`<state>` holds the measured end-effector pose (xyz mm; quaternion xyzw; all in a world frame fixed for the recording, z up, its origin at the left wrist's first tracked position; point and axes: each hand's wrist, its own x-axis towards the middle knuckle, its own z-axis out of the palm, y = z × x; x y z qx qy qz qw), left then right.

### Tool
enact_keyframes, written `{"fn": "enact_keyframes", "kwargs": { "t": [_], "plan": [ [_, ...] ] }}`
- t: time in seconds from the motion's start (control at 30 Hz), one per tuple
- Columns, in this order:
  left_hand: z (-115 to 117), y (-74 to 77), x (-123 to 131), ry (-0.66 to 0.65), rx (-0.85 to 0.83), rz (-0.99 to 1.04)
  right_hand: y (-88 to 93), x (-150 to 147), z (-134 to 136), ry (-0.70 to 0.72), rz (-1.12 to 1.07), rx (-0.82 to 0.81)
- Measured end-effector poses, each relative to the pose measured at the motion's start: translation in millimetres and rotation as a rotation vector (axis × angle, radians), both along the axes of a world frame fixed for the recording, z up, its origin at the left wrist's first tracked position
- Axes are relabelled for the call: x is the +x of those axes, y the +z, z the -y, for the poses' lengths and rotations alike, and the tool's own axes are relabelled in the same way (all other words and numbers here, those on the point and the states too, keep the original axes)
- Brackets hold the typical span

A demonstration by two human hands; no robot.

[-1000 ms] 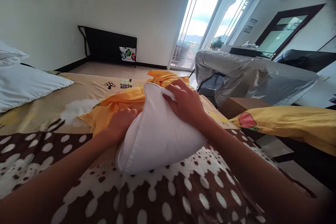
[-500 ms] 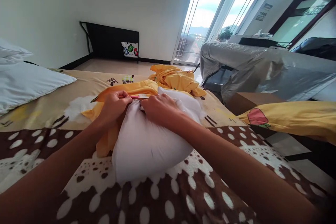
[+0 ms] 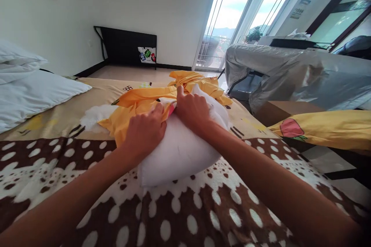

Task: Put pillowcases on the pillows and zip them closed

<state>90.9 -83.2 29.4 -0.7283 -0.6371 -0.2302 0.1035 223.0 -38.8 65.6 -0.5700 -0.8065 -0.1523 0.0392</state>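
A white pillow (image 3: 182, 150) lies on the bed in front of me, its far end inside or under a yellow pillowcase (image 3: 130, 110). My left hand (image 3: 147, 127) is closed on the pillowcase's edge at the pillow's left side. Over the top of the pillow, my right hand (image 3: 193, 108) is closed around the fabric at the case's opening, where a bit of pink print shows. The fingertips of both hands are partly hidden. Just beyond lies a crumpled heap of yellow cloth (image 3: 199, 83).
White pillows (image 3: 43, 92) lie at the left. A brown blanket with white dots (image 3: 191, 224) covers the near bed. Right of the bed are a cardboard box (image 3: 285, 110), a yellow printed cushion (image 3: 333, 129) and plastic-covered furniture (image 3: 284, 73). A black folded panel (image 3: 127, 48) leans against the far wall.
My left hand has moved right and nearer, drawing the yellow case edge over the pillow's left side. My right hand has shifted right and slightly farther away. The view has tilted slightly.
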Motion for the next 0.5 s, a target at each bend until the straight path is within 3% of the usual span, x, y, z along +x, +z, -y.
{"fn": "enact_keyframes", "kwargs": {
  "t": [0.13, 0.23, 0.3, 0.4, 0.5],
  "plan": [
    [10, -9.6, -8, -0.163, 0.150, -0.012, -1.8, 5, -10, -0.003, 0.025, 0.108],
    [32, -24.8, -21, -0.303, 0.402, -0.141, 1.3, 13, -21, -0.026, 0.004, 0.116],
    [51, -37.7, -29, -0.382, 0.475, -0.224, 3.9, 20, -29, -0.067, -0.031, 0.115],
    [67, -53.9, -38, -0.398, 0.345, -0.094, 5.9, 28, -38, -0.108, -0.074, 0.107],
    [61, -59.3, -45, -0.331, 0.109, 0.165, 5.9, 29, -40, -0.115, -0.078, 0.105]
  ]
}}
